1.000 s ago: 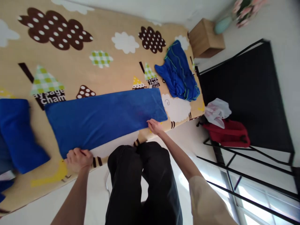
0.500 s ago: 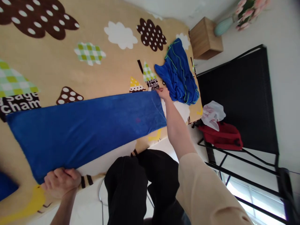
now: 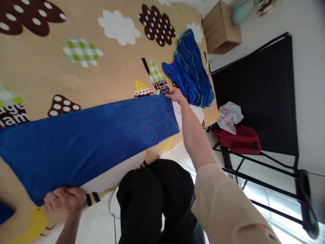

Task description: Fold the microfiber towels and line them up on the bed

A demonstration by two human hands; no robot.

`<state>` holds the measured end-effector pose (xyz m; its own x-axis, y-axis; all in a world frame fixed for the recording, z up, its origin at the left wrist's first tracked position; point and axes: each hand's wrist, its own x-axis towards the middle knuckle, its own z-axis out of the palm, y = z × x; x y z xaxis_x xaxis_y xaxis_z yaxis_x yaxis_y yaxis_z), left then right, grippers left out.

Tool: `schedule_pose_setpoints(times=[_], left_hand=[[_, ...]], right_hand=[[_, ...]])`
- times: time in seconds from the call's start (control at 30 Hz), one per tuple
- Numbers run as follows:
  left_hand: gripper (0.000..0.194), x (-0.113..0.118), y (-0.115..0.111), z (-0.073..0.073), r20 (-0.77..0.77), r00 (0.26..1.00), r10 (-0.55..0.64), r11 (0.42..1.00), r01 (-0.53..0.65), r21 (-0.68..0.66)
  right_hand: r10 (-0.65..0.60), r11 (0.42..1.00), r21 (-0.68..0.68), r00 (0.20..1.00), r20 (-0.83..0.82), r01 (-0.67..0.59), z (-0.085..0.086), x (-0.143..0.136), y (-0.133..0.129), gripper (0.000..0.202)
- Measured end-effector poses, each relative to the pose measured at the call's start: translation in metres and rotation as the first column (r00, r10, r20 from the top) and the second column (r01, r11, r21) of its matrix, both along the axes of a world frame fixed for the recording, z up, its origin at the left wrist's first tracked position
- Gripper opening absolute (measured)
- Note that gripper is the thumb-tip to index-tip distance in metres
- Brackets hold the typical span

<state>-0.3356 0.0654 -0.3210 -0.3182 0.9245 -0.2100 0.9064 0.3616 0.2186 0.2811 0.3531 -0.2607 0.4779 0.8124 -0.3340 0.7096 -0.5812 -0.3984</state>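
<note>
A long blue towel (image 3: 101,132) lies flat across the patterned bedsheet, its surface lightly creased. At its near left edge, my left hand (image 3: 65,200) is closed, fingers curled over the border; the fingertips are hidden. My right hand (image 3: 177,96) reaches to the far right corner and pinches the towel there between thumb and fingers. Just beyond that hand, a crumpled blue cloth with green seams (image 3: 191,71) rests in a loose heap. Part of another blue item (image 3: 5,212) shows at the lower left edge.
The bedsheet (image 3: 106,79) carries clouds and trees. Past the bed's right end stand a wooden box (image 3: 220,30), a pale vase (image 3: 242,13) and a black rack (image 3: 256,101). A red bag (image 3: 238,139) and a white plastic bag (image 3: 230,117) sit on the rack. My knees (image 3: 152,189) are beside the bed.
The view has shifted slightly, so the bed and towel appear a little further left. Both hands stay at the same places on the towel; the right fingers look slightly more extended.
</note>
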Motion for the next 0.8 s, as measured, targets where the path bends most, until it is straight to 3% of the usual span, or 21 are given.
schedule_pose_setpoints(times=[0.17,0.3,0.37,0.43,0.5,0.53,0.7,0.8], left_hand=[[0.044,0.000,0.000,0.001,0.024,1.000,0.012,1.000,-0.012,0.000],[0.049,0.002,0.003,0.006,0.029,1.000,0.008,1.000,-0.008,-0.013],[0.051,0.003,0.003,0.007,0.037,0.999,0.004,1.000,-0.003,-0.012],[0.051,0.002,0.002,0.006,0.042,0.999,-0.009,1.000,0.009,-0.008],[0.049,0.001,0.000,0.003,0.032,0.999,-0.018,1.000,0.017,0.003],[0.047,0.001,0.000,0.003,0.023,0.999,-0.021,1.000,0.021,0.004],[0.030,0.004,0.003,0.004,-0.012,1.000,-0.011,1.000,0.011,-0.028],[0.021,0.005,0.006,0.005,0.022,1.000,0.012,1.000,-0.012,-0.002]], right_hand=[[0.023,0.999,0.039,0.983,0.180,-0.030,-0.008,-0.008,-0.001,0.033],[0.041,0.984,0.147,0.935,0.352,-0.098,-0.013,-0.056,-0.029,0.053],[0.122,0.961,0.183,0.908,0.400,-0.209,-0.017,-0.085,-0.058,0.058],[0.297,0.913,0.150,0.869,0.397,-0.380,-0.022,-0.105,-0.089,0.058],[0.452,0.855,0.091,0.818,0.356,-0.511,-0.027,-0.106,-0.112,0.057],[0.470,0.850,0.076,0.815,0.339,-0.521,-0.029,-0.101,-0.119,0.057],[0.151,0.977,0.089,0.920,0.361,-0.195,-0.032,-0.071,-0.117,0.058],[0.189,0.966,0.088,0.895,0.405,-0.244,-0.026,-0.081,-0.132,0.058]])
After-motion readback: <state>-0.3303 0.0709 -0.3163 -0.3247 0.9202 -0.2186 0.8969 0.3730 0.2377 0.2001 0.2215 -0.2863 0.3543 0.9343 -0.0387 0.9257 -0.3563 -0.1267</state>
